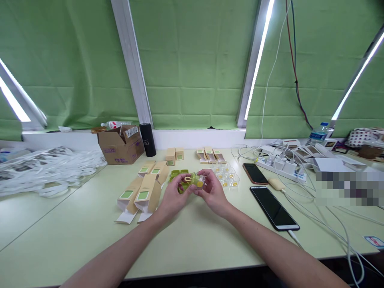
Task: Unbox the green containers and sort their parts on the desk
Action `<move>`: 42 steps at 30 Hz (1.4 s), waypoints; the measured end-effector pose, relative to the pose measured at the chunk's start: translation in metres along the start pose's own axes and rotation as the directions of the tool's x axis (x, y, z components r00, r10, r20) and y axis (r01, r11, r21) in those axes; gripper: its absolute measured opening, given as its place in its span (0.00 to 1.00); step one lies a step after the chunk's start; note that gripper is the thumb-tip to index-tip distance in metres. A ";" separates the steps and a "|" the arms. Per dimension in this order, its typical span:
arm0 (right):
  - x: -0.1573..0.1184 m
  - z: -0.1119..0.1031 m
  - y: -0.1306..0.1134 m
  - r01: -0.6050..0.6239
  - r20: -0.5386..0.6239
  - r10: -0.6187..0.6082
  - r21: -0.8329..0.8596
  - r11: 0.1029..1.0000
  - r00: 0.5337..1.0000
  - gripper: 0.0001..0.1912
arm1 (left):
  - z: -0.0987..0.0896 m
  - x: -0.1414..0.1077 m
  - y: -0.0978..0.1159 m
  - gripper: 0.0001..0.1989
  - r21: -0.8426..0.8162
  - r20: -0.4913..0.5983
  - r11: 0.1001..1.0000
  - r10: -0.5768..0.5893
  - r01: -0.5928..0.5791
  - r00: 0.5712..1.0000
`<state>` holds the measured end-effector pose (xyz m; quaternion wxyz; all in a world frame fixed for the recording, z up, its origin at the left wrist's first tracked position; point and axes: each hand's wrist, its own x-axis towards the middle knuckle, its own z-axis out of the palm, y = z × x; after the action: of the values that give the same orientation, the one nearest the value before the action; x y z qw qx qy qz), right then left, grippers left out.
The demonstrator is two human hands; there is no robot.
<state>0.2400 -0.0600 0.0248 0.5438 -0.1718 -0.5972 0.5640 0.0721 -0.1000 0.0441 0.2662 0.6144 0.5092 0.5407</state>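
Observation:
Over the middle of the table, my left hand [175, 196] is closed on a small green piece [194, 179] with a cream loop and a yellow spot. My right hand [214, 194] pinches the clear plastic end of the same piece, fingertips close to those of the left. Small green square cups [184, 172] stand just behind my left hand, which partly covers them. Beyond my right hand sit several clear plastic cups [230, 176] with yellow bottoms. Kraft paper boxes with green labels [149, 190] lie left of my left hand, some with flaps open.
Further back are smaller kraft boxes [175, 154], open boxes [211, 156], a cardboard carton [121, 146] and a black cylinder [147, 140]. White straps [51, 170] pile at left. Two phones [274, 208], a power strip [282, 166] and tangled cables occupy the right.

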 end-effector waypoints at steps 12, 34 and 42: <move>-0.001 -0.005 -0.005 0.100 -0.084 -0.131 -0.304 0.947 0.988 0.31 | -0.001 -0.004 0.000 0.24 -0.258 0.020 0.965 0.054 -0.047 0.998; 0.001 -0.016 0.003 0.082 -0.057 -0.114 -0.398 0.914 0.992 0.23 | -0.012 0.008 -0.003 0.19 -0.183 -0.342 0.967 0.109 -0.180 0.933; -0.001 -0.011 -0.004 0.229 -0.031 -0.273 -0.457 0.860 0.962 0.26 | -0.013 0.017 -0.011 0.27 -0.400 -0.274 0.915 -0.178 0.057 0.945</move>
<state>0.2514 -0.0568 0.0253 0.5858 -0.2399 -0.7019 0.3265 0.0540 -0.0835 0.0453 0.3326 0.4268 0.4639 0.7015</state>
